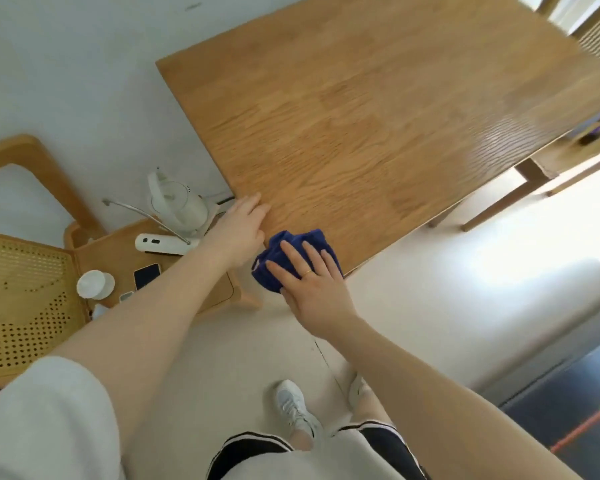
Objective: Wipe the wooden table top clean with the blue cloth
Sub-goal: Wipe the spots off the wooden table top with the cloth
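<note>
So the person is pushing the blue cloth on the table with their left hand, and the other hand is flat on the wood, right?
Not quite. The head view shows the right hand pressing the blue cloth on the wooden table. The left hand is the one flat on the wood.

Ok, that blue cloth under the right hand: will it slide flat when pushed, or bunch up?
Probably bunches: the blue cloth is already crumpled and soft under the right hand. It looks light and floppy, so the table top, which looks smooth, should let it slide easily under flat fingers.

No text, label, brand, number or sign is readable on anything in this view.
</note>
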The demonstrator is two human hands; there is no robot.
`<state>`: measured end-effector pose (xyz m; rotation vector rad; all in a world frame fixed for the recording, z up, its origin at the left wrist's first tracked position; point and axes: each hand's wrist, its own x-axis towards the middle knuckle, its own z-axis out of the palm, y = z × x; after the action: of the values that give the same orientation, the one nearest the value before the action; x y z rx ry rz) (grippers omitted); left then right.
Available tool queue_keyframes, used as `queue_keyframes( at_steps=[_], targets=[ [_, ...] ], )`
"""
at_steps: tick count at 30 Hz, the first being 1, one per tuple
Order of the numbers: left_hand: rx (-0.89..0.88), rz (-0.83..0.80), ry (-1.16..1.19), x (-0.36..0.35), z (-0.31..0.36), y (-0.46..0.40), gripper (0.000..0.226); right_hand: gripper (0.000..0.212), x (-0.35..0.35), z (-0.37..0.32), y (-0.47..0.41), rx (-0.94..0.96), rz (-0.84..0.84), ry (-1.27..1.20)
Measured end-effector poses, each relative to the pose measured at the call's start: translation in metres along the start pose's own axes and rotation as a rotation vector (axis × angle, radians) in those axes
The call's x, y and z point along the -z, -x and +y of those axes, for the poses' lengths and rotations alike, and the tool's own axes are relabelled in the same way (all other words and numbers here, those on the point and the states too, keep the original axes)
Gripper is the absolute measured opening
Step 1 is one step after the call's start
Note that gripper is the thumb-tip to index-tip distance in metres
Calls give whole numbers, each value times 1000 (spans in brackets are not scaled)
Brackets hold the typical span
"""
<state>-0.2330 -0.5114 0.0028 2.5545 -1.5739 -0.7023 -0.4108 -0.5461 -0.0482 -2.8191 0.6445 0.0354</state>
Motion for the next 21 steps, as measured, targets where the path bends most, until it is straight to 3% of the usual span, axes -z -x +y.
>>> queue_keyframes(
  at_steps=[3,7,10,12,16,19,21],
  targets=[
    [-125,-32,-33,4,5,7,59,45,10,38,-10,-193,112,-16],
    [-159,-55,-117,-8,9,8,66,48,19,78,-12,-557,108,-53],
    [-78,-139,-63,-15,21,8,103,51,7,51,-2,-563,108,-71],
    [-31,-173,-85,-15,32,7,122,53,-1,22,8,-464,107,-106],
    [19,-170,-180,-19,45,3,128,51,5,42,9,-286,85,-93],
    [42,-161,-186,-27,43,3,129,53,19,91,-12,-448,162,-70],
    [42,-151,-163,-28,42,5,129,50,26,117,-23,-595,127,-99]
  ],
)
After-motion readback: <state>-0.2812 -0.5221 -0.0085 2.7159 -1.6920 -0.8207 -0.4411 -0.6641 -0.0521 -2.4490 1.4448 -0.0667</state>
